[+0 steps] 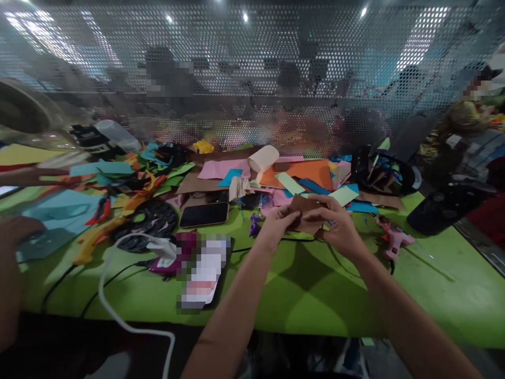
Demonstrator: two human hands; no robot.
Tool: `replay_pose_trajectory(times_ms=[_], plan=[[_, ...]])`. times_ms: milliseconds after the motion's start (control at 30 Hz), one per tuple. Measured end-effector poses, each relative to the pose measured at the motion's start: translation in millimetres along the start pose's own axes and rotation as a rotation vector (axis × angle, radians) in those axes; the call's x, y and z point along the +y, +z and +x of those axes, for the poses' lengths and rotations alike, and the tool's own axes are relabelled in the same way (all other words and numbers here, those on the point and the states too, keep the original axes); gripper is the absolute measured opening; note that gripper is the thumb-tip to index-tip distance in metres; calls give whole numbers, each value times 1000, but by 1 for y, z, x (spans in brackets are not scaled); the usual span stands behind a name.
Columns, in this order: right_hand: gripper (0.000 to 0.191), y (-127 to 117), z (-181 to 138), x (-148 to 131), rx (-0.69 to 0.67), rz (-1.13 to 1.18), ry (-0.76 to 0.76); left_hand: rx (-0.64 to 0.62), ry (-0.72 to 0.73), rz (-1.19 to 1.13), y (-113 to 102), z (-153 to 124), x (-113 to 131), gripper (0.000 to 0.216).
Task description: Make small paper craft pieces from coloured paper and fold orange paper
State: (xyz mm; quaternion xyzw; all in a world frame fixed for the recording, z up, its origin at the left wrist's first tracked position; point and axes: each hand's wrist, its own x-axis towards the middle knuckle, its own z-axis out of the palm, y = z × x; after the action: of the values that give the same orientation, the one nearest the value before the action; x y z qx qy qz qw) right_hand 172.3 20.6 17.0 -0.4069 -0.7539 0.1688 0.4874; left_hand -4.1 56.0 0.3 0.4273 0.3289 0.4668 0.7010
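A piece of brown paper (305,207) is held up a little above the green table, pinched between both hands. My left hand (279,225) grips its left side with thumb and fingers pressed together. On the right side, my right hand (333,221) has its thumb and bent fingers closed on the same paper. Just left of my hands lies a small purple wrapped object (254,225). Behind them are a pale green paper strip (289,183) and an orange sheet (303,172).
The green table (315,308) holds a lit phone (207,271), a dark phone (204,214), a yellow glue gun (92,239), a pink glue gun (394,238) and a black bottle (445,208). Another person's hand (26,229) is at left. A perforated screen (252,68) stands behind.
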Motion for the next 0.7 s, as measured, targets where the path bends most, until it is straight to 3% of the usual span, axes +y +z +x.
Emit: replay_pose_trajectory(times_ms=[100,167,267,400,567,700], plan=[[38,-1,0,2,-10,-27,-28,-17,13,-3,-1,1,1,40],[38,-2,0,3,-4,-4,2,-22,37,38,-1,2,0,39],[29,-3,0,4,3,65,73,-34,88,105,0,4,-2,37],[15,-4,0,6,46,90,129,-35,51,104,0,5,-5,40],[29,-3,0,9,28,-72,2,-36,56,72,-1,5,-5,40],[21,-3,1,10,30,-122,-38,-18,4,29,0,2,-2,39]])
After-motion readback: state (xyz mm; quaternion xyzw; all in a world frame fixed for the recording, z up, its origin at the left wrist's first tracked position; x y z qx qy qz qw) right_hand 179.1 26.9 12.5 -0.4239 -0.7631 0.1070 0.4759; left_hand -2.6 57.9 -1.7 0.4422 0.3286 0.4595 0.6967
